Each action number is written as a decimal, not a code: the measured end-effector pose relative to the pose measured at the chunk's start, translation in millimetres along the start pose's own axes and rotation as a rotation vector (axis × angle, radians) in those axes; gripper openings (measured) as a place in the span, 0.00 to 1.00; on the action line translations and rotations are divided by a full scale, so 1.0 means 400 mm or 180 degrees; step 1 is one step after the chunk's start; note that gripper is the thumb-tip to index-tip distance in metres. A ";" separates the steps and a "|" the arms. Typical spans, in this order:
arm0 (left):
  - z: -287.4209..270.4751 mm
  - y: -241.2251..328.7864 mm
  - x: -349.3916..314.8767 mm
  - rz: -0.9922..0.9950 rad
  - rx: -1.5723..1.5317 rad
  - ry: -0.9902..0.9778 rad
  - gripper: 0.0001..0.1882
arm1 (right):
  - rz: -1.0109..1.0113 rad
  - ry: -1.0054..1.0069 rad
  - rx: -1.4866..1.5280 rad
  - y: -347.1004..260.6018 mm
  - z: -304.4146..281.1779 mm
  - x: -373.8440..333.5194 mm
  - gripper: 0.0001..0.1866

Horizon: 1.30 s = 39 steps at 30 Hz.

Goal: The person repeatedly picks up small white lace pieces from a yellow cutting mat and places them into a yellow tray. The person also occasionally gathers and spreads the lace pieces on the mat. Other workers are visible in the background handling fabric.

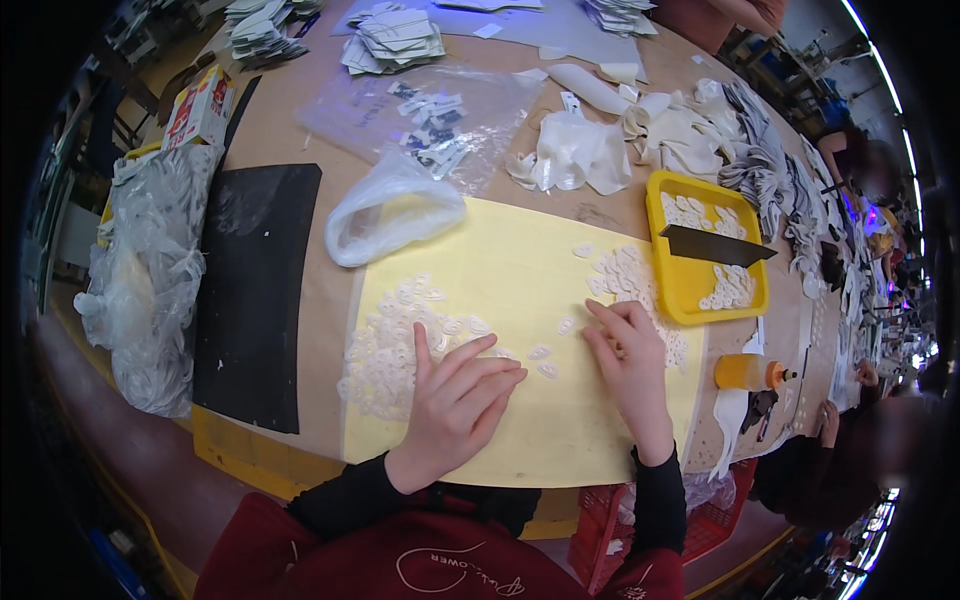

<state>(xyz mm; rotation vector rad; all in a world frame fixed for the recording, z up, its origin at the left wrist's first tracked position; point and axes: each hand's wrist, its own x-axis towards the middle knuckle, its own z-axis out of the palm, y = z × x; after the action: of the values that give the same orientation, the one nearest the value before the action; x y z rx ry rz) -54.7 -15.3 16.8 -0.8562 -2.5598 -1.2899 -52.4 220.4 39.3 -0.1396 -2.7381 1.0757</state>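
On a pale yellow sheet (520, 430) lie many small white teardrop-shaped pieces. A large heap of the white pieces (385, 360) is at the left, and a second pile (625, 275) is at the right. My left hand (450, 405) is at the right edge of the large heap, fingers spread and palm down, with no piece visibly gripped. Loose pieces (541, 353) are between my two hands. Beside the right pile, my right hand (632, 365) has its thumb and forefinger apart and the other fingers bent. Its palm side is partly hidden.
A yellow tray (690, 312) holds white pieces and a dark flat strip (718, 244). An orange-capped bottle (745, 372) lies at right. A clear plastic bag (390, 210), black mat (250, 320), pale cloth pieces (580, 150) and paper stacks (395, 40) surround the sheet. Other people sit far right.
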 end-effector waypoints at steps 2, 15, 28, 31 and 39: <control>0.004 0.003 0.001 0.0065 0.0099 -0.0156 0.14 | -0.0619 0.0011 -0.0340 0.010 0.026 -0.009 0.08; 0.043 0.009 -0.017 0.0620 0.1095 -0.0835 0.19 | -0.1131 0.0577 -0.1083 -0.011 0.024 0.159 0.06; 0.022 0.010 -0.020 0.0242 0.0422 -0.0382 0.14 | -0.0155 -0.0978 -0.0049 -0.016 -0.010 0.068 0.12; 0.016 0.006 -0.024 0.0291 0.0345 -0.0329 0.14 | 0.0181 -0.0392 0.0231 -0.002 -0.036 0.044 0.12; 0.015 0.004 -0.015 0.0237 0.0317 -0.0307 0.15 | -0.0322 -0.0270 -0.0044 -0.035 0.050 -0.062 0.11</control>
<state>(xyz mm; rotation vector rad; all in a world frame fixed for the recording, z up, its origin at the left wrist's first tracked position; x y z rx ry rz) -48.2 -12.3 12.0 -1.0062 -2.6123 -1.1163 -32.5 193.2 30.8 0.0433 -2.7938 1.0588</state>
